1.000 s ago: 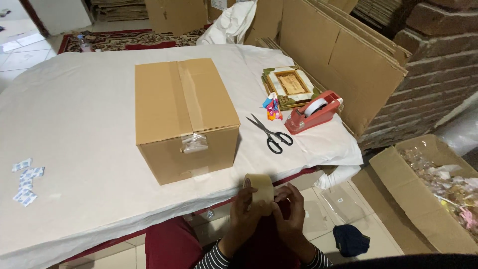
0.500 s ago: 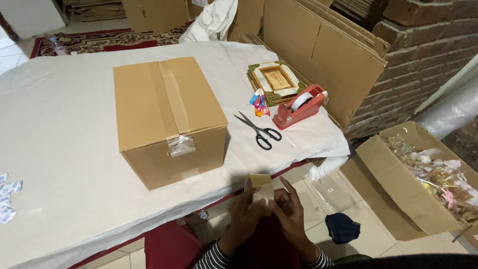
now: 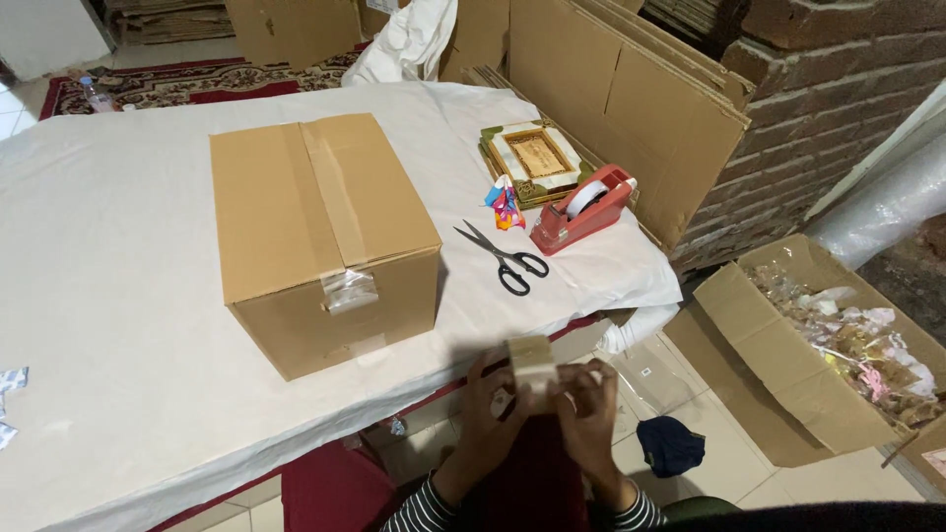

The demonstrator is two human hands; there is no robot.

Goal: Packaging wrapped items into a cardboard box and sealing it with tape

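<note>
— What sits closest to the person?
— The left hand [image 3: 490,406] and right hand [image 3: 589,412], both closed on a small tan card piece [image 3: 532,363] held upright between them, just off the near edge of the bench [image 3: 118,394].

— And beyond the hands?
— A taped cardboard box [image 3: 320,232] stands on the white-covered bench, up and left of the card piece, well apart from it. Right of the box lie black scissors [image 3: 507,258], then a red tape dispenser [image 3: 583,211], and a framed plaque [image 3: 535,155] farther back.

— Anything off the bench?
— An open carton of wrapped items [image 3: 838,340] on the floor at right; flat cardboard sheets [image 3: 631,94] lean against the brick wall behind.
</note>
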